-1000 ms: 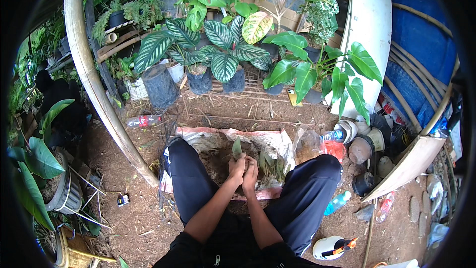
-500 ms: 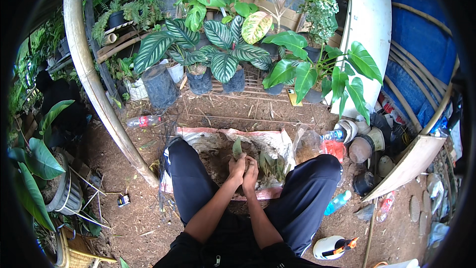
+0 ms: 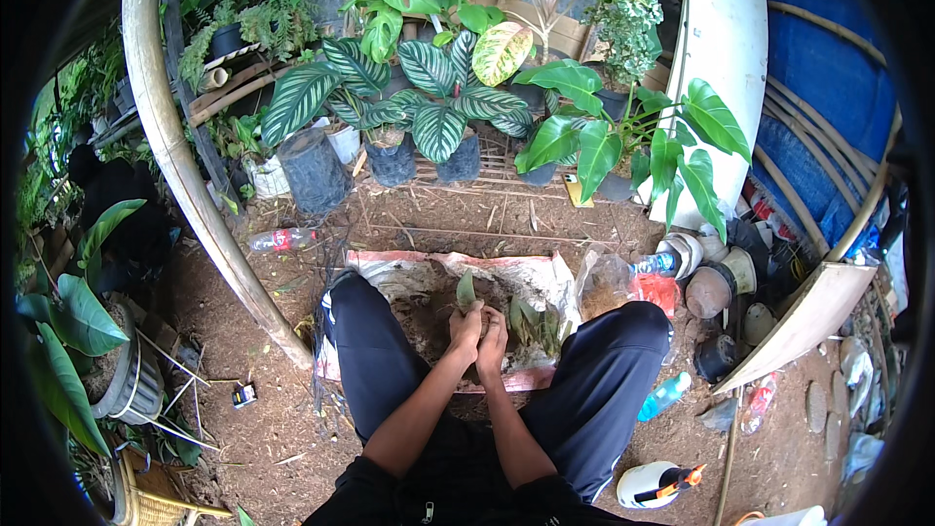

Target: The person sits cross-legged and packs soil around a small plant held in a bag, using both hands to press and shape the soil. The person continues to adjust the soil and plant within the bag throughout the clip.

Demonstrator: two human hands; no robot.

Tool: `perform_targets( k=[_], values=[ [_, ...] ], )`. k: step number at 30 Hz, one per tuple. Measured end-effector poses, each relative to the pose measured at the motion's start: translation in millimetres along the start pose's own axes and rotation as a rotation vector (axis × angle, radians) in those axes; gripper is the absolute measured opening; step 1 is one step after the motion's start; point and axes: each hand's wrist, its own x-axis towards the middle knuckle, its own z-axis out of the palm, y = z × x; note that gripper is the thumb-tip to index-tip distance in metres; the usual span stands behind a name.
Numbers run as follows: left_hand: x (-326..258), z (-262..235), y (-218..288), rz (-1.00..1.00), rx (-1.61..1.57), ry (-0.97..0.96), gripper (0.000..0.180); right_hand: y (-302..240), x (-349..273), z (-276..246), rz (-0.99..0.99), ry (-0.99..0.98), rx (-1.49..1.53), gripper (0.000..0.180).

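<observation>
Between my knees, my left hand (image 3: pixel 466 327) is closed round the lower part of a green leaf cutting (image 3: pixel 466 287), whose pointed top stands up above the fingers. My right hand (image 3: pixel 492 342) presses close beside it with its fingers curled in; what lies inside them is hidden. Both hands are over a spread white sack (image 3: pixel 550 278) with pinkish edges, which carries dark soil (image 3: pixel 419 317). More greenish-brown leaf cuttings (image 3: pixel 526 319) stand in a bunch just right of my right hand.
Potted striped-leaf plants (image 3: pixel 438 127) line the far side. A clear bottle (image 3: pixel 282 240) lies at left near a curved wooden pole (image 3: pixel 185 170). At right are a plastic bag (image 3: pixel 602 282), stacked pots (image 3: pixel 709 292), a blue bottle (image 3: pixel 664 396) and a white spray bottle (image 3: pixel 651 485).
</observation>
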Motion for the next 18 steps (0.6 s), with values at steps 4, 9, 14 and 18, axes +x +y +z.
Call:
perform_targets(
  k=[4,9,14,18],
  values=[
    [0,-1,1,-0.03,-0.004,-0.013,0.023,4,0,0,0.026,0.011,0.0,0.036],
    [-4,0,5,-0.025,-0.004,-0.029,0.023,6,-1,0,0.012,0.006,0.032,0.037],
    [-9,1,8,0.002,0.022,0.001,0.024,3,0,1,-0.014,0.015,0.01,0.036],
    [-12,2,10,-0.001,0.021,-0.002,0.027,5,-1,1,0.023,0.015,0.045,0.036]
  ],
)
